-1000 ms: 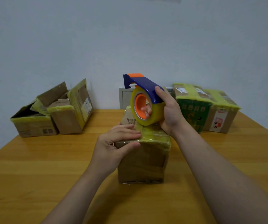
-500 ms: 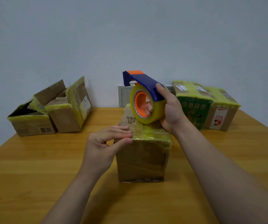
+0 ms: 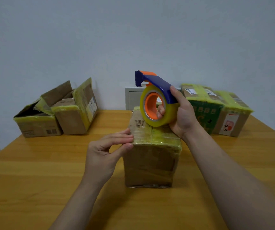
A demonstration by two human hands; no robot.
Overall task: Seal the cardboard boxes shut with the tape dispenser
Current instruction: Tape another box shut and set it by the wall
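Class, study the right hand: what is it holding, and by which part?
The right hand holds the tape dispenser by its roll: fingertips inside the orange core, palm against the outside.

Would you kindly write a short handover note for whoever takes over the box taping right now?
Right hand grips the tape dispenser, its roll at the centre box's top.
Left hand: straight fingers touch that box's near left top edge.
Done: centre box's top looks taped over; two taped boxes stand far right.
To do: two open boxes far left, flaps up, need sealing.
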